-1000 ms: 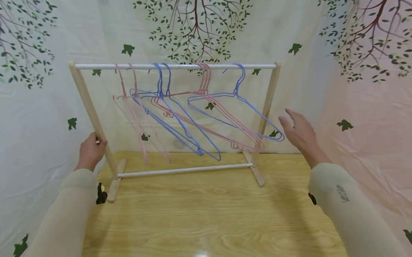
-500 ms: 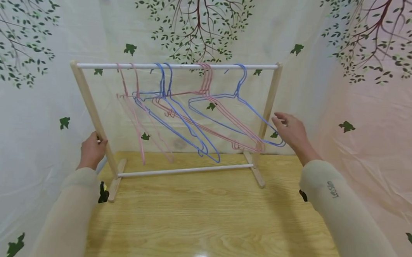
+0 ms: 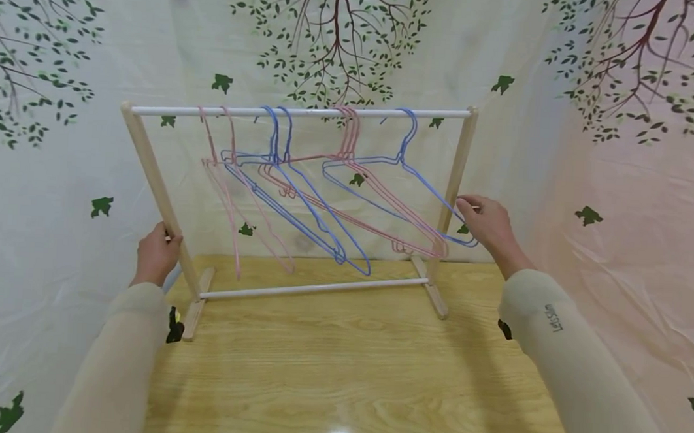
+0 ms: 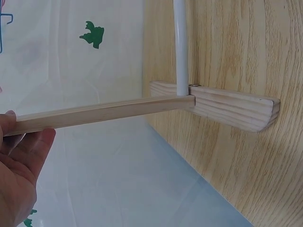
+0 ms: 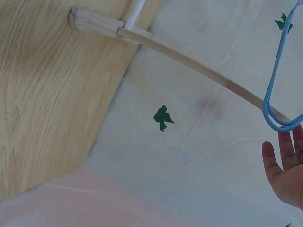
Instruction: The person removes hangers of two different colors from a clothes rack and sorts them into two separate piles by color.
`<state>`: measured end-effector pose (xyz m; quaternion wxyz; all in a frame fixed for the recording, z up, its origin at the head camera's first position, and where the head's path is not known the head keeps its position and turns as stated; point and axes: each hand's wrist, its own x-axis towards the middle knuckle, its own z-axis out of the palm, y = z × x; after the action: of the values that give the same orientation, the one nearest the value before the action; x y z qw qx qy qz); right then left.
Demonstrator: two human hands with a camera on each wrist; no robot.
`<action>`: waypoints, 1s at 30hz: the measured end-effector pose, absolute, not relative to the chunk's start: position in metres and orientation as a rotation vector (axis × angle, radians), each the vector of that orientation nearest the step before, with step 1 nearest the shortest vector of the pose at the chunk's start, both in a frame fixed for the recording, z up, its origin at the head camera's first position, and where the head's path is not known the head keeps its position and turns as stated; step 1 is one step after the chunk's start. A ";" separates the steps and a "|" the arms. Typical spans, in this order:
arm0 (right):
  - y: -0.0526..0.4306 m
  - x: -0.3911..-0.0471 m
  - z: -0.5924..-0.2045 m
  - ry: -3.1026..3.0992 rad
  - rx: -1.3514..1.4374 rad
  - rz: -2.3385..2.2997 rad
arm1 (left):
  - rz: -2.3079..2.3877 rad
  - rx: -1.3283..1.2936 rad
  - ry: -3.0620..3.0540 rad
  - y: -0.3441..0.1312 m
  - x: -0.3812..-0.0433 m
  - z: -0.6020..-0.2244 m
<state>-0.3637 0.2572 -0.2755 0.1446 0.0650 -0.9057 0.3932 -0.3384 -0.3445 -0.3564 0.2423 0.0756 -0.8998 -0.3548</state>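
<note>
A wooden clothes rack with a white top rail [image 3: 211,112] stands on the table. My left hand [image 3: 156,255] grips its left post [image 3: 152,167]; the left wrist view shows fingers [image 4: 43,146] curled under that post. Pink and blue wire hangers hang from the rail: pink hangers [image 3: 211,154] at left, blue hangers [image 3: 276,144] beside them, more pink hangers [image 3: 347,154] and the rightmost blue hangers [image 3: 401,155]. My right hand [image 3: 488,222] is at the right post [image 3: 458,163], fingertips close by the blue hangers' lower end. Its fingers [image 5: 286,149] look straight in the right wrist view.
A lower white bar [image 3: 314,287] joins the rack's wooden feet [image 3: 434,296]. The wood-grain table [image 3: 339,360] extends in front. A pale sheet [image 3: 533,141] printed with trees and leaves hangs behind and around the sides.
My right hand has moved left and slightly down, from apart from the rack to the right post and blue hangers. The hangers sway slightly. My left hand keeps its hold on the post.
</note>
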 end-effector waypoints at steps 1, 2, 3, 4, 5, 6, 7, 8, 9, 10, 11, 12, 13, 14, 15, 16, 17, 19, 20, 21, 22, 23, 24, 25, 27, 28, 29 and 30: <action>0.257 -0.364 -0.276 -2.612 0.188 1.141 | -0.964 0.205 -2.458 -0.345 -0.339 -0.357; 0.257 -0.365 -0.277 -2.613 0.192 1.142 | -0.962 0.202 -2.456 -0.346 -0.339 -0.357; 0.256 -0.365 -0.278 -2.613 0.199 1.141 | -0.961 0.201 -2.454 -0.346 -0.340 -0.358; 0.256 -0.366 -0.278 -2.612 0.206 1.142 | -0.960 0.199 -2.454 -0.347 -0.340 -0.359; 0.256 -0.366 -0.279 -2.613 0.212 1.145 | -0.963 0.198 -2.456 -0.347 -0.341 -0.359; 0.256 -0.366 -0.280 -2.613 0.219 1.141 | -0.966 0.198 -2.455 -0.347 -0.341 -0.359; 0.255 -0.366 -0.281 -2.612 0.225 1.138 | -0.968 0.197 -2.455 -0.347 -0.341 -0.359; 0.255 -0.367 -0.281 -2.611 0.229 1.135 | -0.970 0.194 -2.456 -0.347 -0.341 -0.359; 0.255 -0.367 -0.282 -2.610 0.229 1.134 | -0.971 0.191 -2.459 -0.347 -0.341 -0.359; 0.255 -0.367 -0.283 -2.610 0.227 1.130 | -0.970 0.187 -2.460 -0.347 -0.341 -0.359; 0.254 -0.368 -0.283 -2.610 0.224 1.125 | -0.968 0.184 -2.461 -0.347 -0.341 -0.359; 0.254 -0.368 -0.284 -2.609 0.222 1.119 | -0.965 0.181 -2.460 -0.347 -0.340 -0.359; 0.253 -0.369 -0.285 -2.609 0.217 1.117 | -0.962 0.177 -2.460 -0.347 -0.340 -0.358; 0.253 -0.370 -0.285 -2.610 0.215 1.112 | -0.959 0.176 -2.463 -0.347 -0.340 -0.358; 0.252 -0.371 -0.286 -2.611 0.216 1.110 | -0.960 0.176 -2.465 -0.347 -0.340 -0.358; 0.252 -0.371 -0.286 -2.612 0.218 1.104 | -0.961 0.176 -2.466 -0.347 -0.339 -0.358; 0.252 -0.371 -0.287 -2.611 0.221 1.103 | -0.967 0.178 -2.469 -0.347 -0.339 -0.357; 0.251 -0.371 -0.288 -2.607 0.231 1.102 | -0.975 0.185 -2.475 -0.346 -0.339 -0.357; 0.251 -0.370 -0.288 -2.605 0.237 1.103 | -0.980 0.188 -2.480 -0.346 -0.338 -0.356; 0.250 -0.370 -0.288 -2.600 0.243 1.105 | -0.986 0.190 -2.483 -0.346 -0.338 -0.356; 0.250 -0.370 -0.288 -2.595 0.248 1.105 | -0.992 0.191 -2.487 -0.346 -0.338 -0.356; 0.250 -0.369 -0.288 -2.592 0.253 1.108 | -0.995 0.192 -2.488 -0.345 -0.338 -0.356; 0.249 -0.368 -0.288 -2.588 0.257 1.115 | -0.996 0.192 -2.490 -0.345 -0.338 -0.355; 0.248 -0.368 -0.289 -2.586 0.258 1.121 | -0.999 0.190 -2.492 -0.345 -0.337 -0.356; 0.247 -0.368 -0.288 -2.583 0.256 1.125 | -1.002 0.185 -2.493 -0.345 -0.338 -0.356; 0.246 -0.368 -0.288 -2.583 0.253 1.129 | -1.003 0.182 -2.492 -0.345 -0.338 -0.356; 0.245 -0.368 -0.288 -2.584 0.249 1.135 | -1.006 0.179 -2.491 -0.345 -0.338 -0.356; 0.244 -0.368 -0.288 -2.587 0.242 1.139 | -1.010 0.176 -2.492 -0.345 -0.338 -0.357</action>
<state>-0.3683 0.2443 -0.2879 0.1517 0.0844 -0.9013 0.3970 -0.3381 -0.3450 -0.3568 0.2216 0.0638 -0.9017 -0.3656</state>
